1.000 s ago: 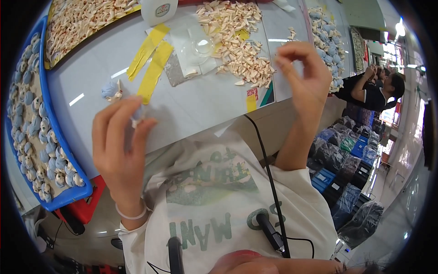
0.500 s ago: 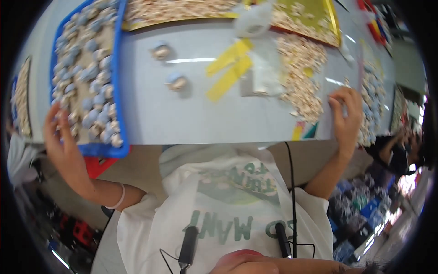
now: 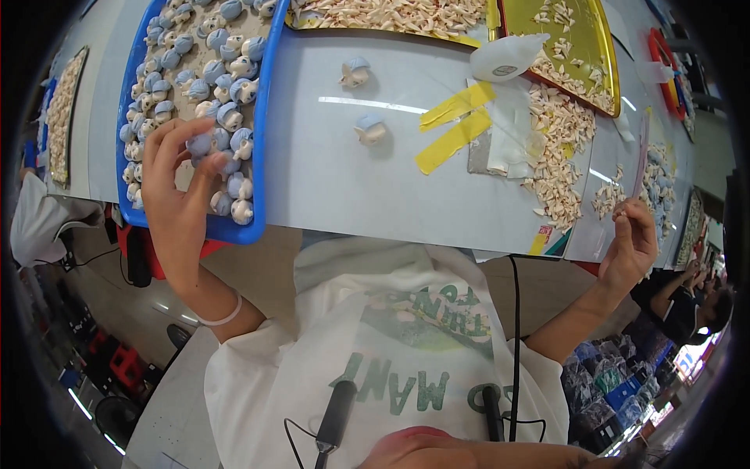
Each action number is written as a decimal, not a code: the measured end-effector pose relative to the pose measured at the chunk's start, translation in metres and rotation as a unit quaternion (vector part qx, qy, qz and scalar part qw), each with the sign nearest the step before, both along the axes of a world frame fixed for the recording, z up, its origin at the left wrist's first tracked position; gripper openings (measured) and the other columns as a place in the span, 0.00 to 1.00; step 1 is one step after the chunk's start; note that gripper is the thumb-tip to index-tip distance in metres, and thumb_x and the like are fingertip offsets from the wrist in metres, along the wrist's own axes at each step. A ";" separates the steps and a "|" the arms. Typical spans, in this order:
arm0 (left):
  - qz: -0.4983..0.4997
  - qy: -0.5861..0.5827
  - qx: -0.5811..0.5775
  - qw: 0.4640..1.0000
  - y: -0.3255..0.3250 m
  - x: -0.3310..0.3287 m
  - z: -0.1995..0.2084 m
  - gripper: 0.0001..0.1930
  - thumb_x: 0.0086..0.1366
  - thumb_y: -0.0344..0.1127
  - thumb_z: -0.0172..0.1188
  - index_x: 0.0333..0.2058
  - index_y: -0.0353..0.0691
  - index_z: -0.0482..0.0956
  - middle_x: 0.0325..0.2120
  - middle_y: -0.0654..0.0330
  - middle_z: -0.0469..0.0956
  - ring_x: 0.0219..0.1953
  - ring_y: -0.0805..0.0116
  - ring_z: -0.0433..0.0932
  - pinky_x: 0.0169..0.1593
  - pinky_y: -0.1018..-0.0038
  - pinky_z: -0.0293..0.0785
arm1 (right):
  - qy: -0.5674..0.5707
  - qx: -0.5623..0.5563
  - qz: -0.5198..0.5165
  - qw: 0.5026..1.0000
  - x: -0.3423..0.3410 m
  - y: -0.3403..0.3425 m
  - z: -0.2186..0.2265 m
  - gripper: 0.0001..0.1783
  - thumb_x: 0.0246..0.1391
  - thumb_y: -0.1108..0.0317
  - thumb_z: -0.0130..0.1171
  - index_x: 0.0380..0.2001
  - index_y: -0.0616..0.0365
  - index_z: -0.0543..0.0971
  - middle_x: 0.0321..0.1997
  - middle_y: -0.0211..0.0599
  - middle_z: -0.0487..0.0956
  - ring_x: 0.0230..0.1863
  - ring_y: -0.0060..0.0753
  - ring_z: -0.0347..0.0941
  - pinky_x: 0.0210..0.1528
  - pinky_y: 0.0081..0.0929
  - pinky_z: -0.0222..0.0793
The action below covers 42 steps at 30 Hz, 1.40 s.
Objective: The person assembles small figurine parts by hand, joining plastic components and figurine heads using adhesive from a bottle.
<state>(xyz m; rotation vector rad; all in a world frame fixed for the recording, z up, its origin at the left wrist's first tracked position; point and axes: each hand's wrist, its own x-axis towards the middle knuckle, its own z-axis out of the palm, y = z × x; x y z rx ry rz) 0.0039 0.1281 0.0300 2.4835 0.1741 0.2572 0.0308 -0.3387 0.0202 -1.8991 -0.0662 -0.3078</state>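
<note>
My left hand [image 3: 178,168] reaches over the blue-rimmed tray [image 3: 262,156], which holds many small figurine heads [image 3: 229,116] with pale blue tops and cream faces. Its thumb and index finger are apart, curved around a blue-topped head [image 3: 200,144]; firm contact cannot be made out. On the right, my right hand [image 3: 629,246] pinches its thumb and fingertips together beside a small heap of cream pointed pieces [image 3: 608,197]. Whatever lies between those fingertips is too small to name. Two more figurine heads, one farther [image 3: 355,73] and one nearer [image 3: 371,129], sit on the grey table [image 3: 336,187].
Cream pieces [image 3: 562,141] lie in a large loose pile at right. Behind are gold trays [image 3: 616,70], a white bottle [image 3: 508,59] and yellow tape strips [image 3: 453,144]. A black cable [image 3: 516,336] hangs before me. Another person [image 3: 687,301] is at far right.
The view has shifted, and the picture is sharper. My left hand has moved farther into the tray, around a figurine head. My right hand's fingertips are now pinched near the small heap.
</note>
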 end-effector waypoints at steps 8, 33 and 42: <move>-0.006 -0.132 -0.211 0.968 -0.002 -0.016 -0.007 0.10 0.58 0.23 0.48 0.39 0.36 0.72 0.40 0.53 0.70 0.41 0.68 0.69 0.44 0.75 0.64 | -0.006 0.036 -0.014 0.999 -0.002 0.021 0.014 0.05 0.46 0.80 0.54 0.30 0.69 0.73 0.31 0.48 0.75 0.31 0.36 0.73 0.34 0.28 0.69; -0.234 -0.003 -0.659 0.715 -0.135 0.000 -0.044 0.17 0.52 0.25 0.60 0.41 0.30 0.69 0.42 0.48 0.67 0.43 0.62 0.71 0.44 0.74 0.71 | -0.006 -0.302 0.203 0.931 0.063 0.113 0.023 0.05 0.37 0.78 0.61 0.22 0.63 0.75 0.26 0.31 0.73 0.27 0.20 0.65 0.30 0.15 0.58; -0.181 0.015 -0.587 0.789 -0.143 0.001 -0.040 0.22 0.51 0.39 0.63 0.40 0.33 0.68 0.38 0.50 0.70 0.38 0.62 0.74 0.36 0.77 0.72 | -0.029 -0.298 0.189 0.935 0.063 0.113 0.020 0.05 0.36 0.77 0.61 0.20 0.63 0.74 0.24 0.33 0.72 0.26 0.23 0.64 0.30 0.18 0.58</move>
